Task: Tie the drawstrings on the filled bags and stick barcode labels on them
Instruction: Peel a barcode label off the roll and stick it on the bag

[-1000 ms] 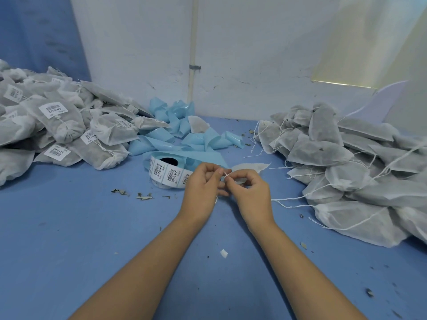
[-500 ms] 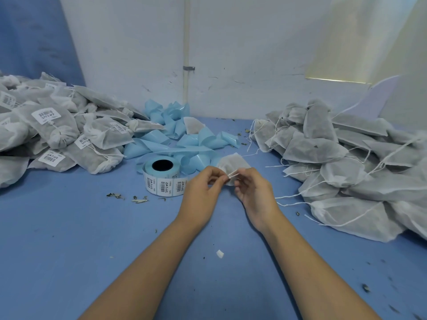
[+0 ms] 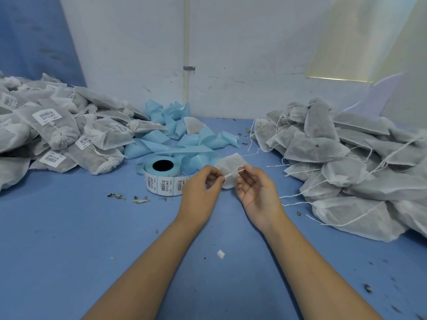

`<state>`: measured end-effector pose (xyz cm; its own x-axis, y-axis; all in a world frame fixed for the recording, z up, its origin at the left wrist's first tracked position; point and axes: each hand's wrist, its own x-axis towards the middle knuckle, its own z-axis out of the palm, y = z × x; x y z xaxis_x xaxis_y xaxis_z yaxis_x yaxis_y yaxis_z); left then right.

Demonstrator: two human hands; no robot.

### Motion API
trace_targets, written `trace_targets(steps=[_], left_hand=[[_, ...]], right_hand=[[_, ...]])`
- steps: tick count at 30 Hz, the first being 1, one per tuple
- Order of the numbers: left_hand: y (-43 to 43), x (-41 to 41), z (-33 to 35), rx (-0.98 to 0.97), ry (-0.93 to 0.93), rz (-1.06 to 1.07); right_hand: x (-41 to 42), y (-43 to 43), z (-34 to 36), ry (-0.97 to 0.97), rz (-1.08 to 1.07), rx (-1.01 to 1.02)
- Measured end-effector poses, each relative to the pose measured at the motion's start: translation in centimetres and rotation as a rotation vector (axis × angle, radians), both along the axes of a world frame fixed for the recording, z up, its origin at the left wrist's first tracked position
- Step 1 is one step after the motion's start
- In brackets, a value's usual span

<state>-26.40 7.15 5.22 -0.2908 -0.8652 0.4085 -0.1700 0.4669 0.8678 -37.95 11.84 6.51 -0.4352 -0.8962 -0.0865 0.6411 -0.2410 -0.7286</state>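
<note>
Looking down from the head view, the left hand (image 3: 201, 183) and right hand (image 3: 256, 190) had drawn apart from their huddle of a second before, each pinching an end of the string (image 3: 233, 173), now stretched taut between them just in front of the bag (image 3: 231, 163) (seemingly held clear of the table (image 3: 69, 227)). That pull probably cinched the knot, so a label from the roll (image 3: 163, 179), just left of the hands, seemed next.
</note>
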Motion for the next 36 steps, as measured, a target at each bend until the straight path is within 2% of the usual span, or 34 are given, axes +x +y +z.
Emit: trace_targets(steps=[6,11,16,21,23,27,29,33,36], left_hand=[[-0.3,-0.1,-0.5,-0.066,-0.119,0.059],[-0.2,0.3,-0.5,-0.297,-0.177,-0.072],[-0.3,0.3,-0.1,-0.573,-0.208,-0.022],[-0.1,0.1,0.7,-0.344,0.031,0.039],[-0.3,0.3,1.0,-0.301,0.064,0.101],[-0.2,0.8,2.0,-0.172,0.239,0.06],[-0.1,0.8,2.4,-0.173,0.305,0.091],[-0.4,0.9,2.7,-0.186,0.348,0.159],[-0.6,0.9,2.7,-0.153,0.392,0.175]], right_hand=[[-0.2,-0.1,-0.2,-0.067,0.01,-0.029],[-0.2,0.4,0.3,-0.21,0.189,-0.174],[0.6,0.9,0.8,-0.166,0.404,-0.288],[0.9,1.2,1.0,-0.169,0.509,-0.324],[0.8,1.1,0.8,-0.169,0.48,-0.303],[0.8,0.8,0.9,-0.141,0.316,-0.192],[0.9,0.4,0.8,-0.05,0.205,-0.11],[1.8,-0.3,0.3,0.264,-0.086,0.045],[2.3,-0.6,0.1,0.306,-0.133,0.078]])
